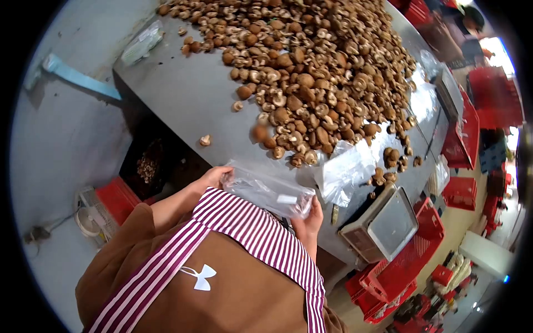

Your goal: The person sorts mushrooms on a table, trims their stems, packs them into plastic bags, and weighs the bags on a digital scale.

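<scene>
Left hand: grips one end of a clear plastic bag.
Right hand: grips the bag's other end, near a small white label.
Mushrooms: heaped across the metal table, a few lying apart near its edge.
Plastic sheets: crumpled, beside the heap.
Metal box: on the table, right of the sheets.
Red crates: beyond the box.
</scene>
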Demonstrator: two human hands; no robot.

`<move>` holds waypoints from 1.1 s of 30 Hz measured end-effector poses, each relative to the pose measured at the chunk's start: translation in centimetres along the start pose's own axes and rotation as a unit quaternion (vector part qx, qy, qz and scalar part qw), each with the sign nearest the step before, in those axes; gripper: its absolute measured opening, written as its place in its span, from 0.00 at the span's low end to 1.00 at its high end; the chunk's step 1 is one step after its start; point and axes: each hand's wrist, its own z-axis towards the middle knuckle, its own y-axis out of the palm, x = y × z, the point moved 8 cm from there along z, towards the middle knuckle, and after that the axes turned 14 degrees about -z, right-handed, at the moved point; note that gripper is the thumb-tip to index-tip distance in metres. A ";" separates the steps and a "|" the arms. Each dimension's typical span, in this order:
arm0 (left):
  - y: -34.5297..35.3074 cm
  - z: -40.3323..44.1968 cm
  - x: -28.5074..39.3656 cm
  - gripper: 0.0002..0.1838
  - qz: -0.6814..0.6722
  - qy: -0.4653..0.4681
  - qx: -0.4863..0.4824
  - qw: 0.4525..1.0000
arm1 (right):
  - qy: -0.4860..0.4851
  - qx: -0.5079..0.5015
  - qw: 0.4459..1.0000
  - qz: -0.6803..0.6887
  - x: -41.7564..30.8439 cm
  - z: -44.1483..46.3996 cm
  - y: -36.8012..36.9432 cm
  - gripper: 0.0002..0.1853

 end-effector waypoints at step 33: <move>11.6 -4.2 1.4 0.16 -0.276 0.007 -0.193 0.941 | 0.016 0.016 0.996 -0.092 -5.3 7.3 -0.9 0.25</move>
